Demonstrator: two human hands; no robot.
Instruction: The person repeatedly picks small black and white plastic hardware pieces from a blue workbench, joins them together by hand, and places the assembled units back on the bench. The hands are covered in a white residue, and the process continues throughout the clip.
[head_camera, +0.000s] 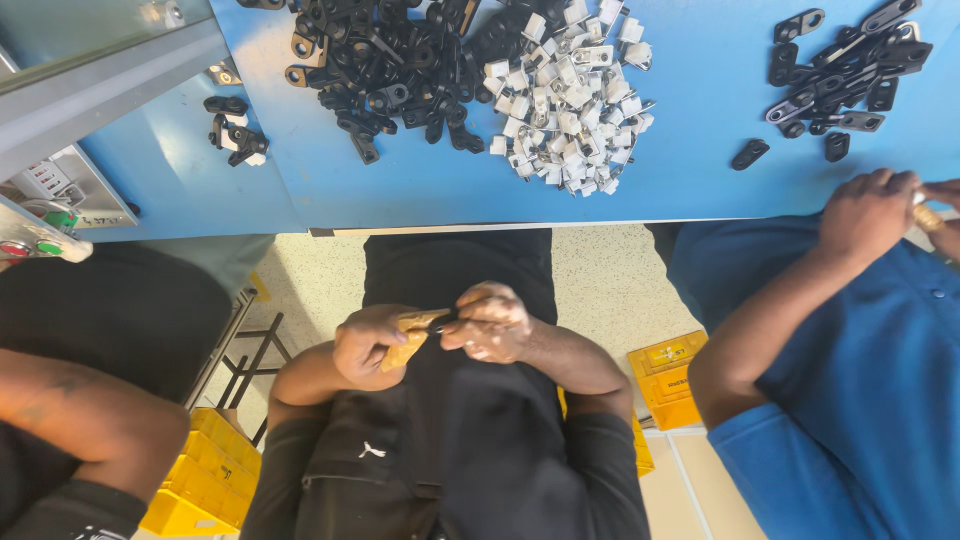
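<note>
The left hand (368, 342) is curled around a flat tan piece (410, 340), gripping it low in front of the person's black shirt, with the fingers folded over its near edge. The right hand (492, 322) is closed too, its fingertips pinching a small dark part (444, 322) that meets the upper end of the tan piece (the part is too small and shaded to name more exactly). Both hands sit close together, touching through what they hold, well below the edge of the blue worktable (420, 190).

On that table lies a heap of black metal brackets (385, 60), and just beside it, touching on one side, a heap of small white plastic clips (570, 100). A smaller scatter of black brackets (845, 70) lies farther along the table. Near it, a co-worker in a blue shirt (860, 380) holds closed hands (870, 210) together at the table's edge. On the other side another person's bare forearm (90, 420) shows. Yellow bins (200, 470) stand on the speckled floor (600, 280), and a control box with coloured buttons (40, 235) sits at the table's far end.
</note>
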